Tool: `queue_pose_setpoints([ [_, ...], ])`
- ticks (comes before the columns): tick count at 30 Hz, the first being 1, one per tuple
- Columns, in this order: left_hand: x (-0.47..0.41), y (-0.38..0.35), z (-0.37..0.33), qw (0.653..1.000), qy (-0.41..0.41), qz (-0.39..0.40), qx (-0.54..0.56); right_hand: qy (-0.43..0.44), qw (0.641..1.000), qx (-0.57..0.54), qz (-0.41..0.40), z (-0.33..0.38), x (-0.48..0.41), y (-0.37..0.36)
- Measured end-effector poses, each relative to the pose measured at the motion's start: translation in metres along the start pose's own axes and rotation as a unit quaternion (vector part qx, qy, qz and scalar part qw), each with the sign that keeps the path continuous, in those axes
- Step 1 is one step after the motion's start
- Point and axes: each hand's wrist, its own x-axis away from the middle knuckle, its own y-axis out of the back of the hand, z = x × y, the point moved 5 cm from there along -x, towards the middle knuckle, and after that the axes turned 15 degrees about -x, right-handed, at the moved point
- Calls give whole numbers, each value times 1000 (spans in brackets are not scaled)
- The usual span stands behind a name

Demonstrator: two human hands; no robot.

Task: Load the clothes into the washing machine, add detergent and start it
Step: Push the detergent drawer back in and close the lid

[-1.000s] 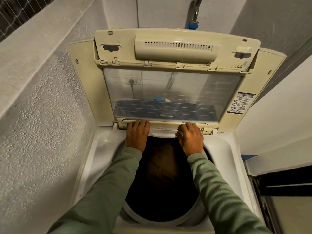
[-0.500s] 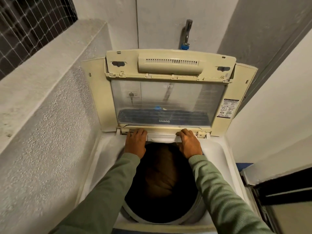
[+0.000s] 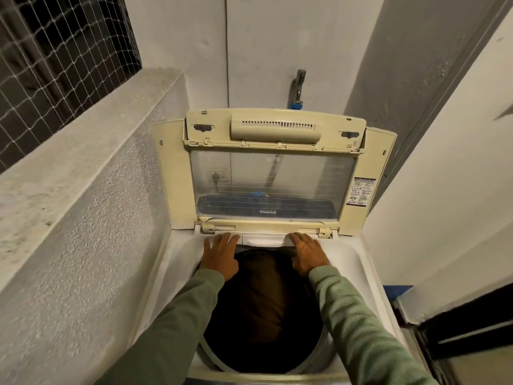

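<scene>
Barely shifted, my left grip (image 3: 220,255) and right grip (image 3: 306,254) rest wide and empty below a raised lid (image 3: 277,129) that a jolt could drop.

The drum (image 3: 263,345) is giving up nothing of its depth, and the clothes (image 3: 261,295) inside are showing only as a dim brown mass. The frame's bottom edge is cutting off both sleeves (image 3: 172,337) and the front of the washing machine (image 3: 358,262). The sticker (image 3: 361,191) on the right of the lid (image 3: 177,176) is carrying print too small to read, and the control panel (image 3: 266,208) is blurring behind its glass. The right hand (image 3: 306,254) is merging at its fingertips (image 3: 294,238) with the white tray (image 3: 263,240) — whether they are gripping it is not showing.
</scene>
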Motion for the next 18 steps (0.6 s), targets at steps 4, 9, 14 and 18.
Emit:
queue_pose_setpoints([
  [4,5,10,-3,999,-7,-29,20,10,997,-71,-38,6,3,6],
  [9,4,46,-3,983,-3,-151,102,41,986,-110,-117,26,5,29],
  [14,-4,92,4,962,-5,-257,92,85,982,-100,-135,38,2,59],
  [18,-8,145,8,936,-30,-346,50,119,971,-82,-191,54,-4,109],
])
